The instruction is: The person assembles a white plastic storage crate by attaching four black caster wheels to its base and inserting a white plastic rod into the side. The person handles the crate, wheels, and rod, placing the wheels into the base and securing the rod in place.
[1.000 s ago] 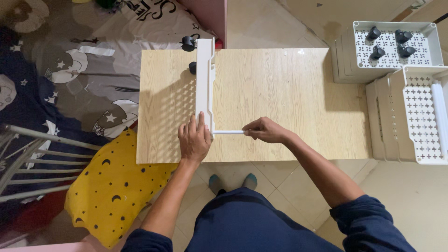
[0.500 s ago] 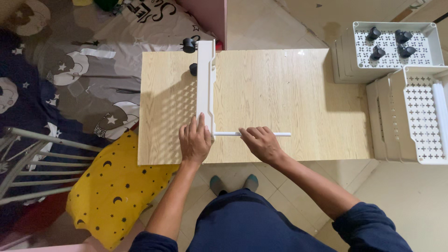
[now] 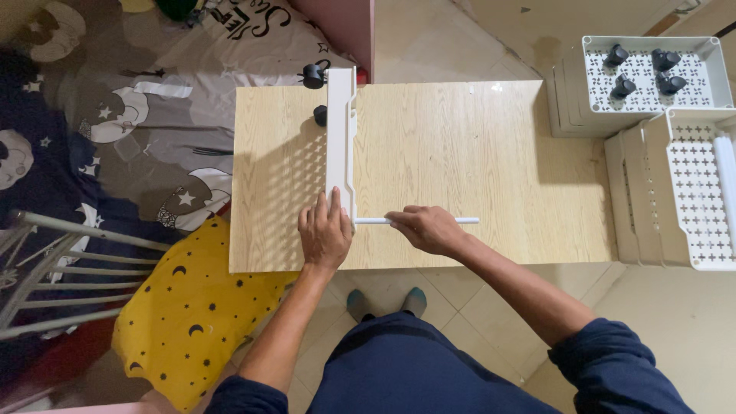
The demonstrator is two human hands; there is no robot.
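A white plastic shelf tray [image 3: 340, 142] stands on its edge on the light wooden table [image 3: 475, 146], with black caster wheels [image 3: 313, 75] at its far end. My left hand [image 3: 325, 236] presses flat against the tray's near end and steadies it. My right hand [image 3: 429, 228] is closed around a thin white rod [image 3: 368, 221] that lies across the table and meets the tray's near corner. The rod's free end [image 3: 468, 220] sticks out to the right past my fingers.
At the right stand stacked white perforated trays [image 3: 694, 192]; the far one [image 3: 652, 73] holds several black casters. A patterned blanket [image 3: 153, 130], a yellow cushion [image 3: 192, 307] and a metal rack [image 3: 46, 268] lie left of the table. My feet [image 3: 383, 300] show below the table's near edge.
My right hand slid along the rod toward the tray, so more of the rod now shows to its right. My left hand stayed on the tray's near end.
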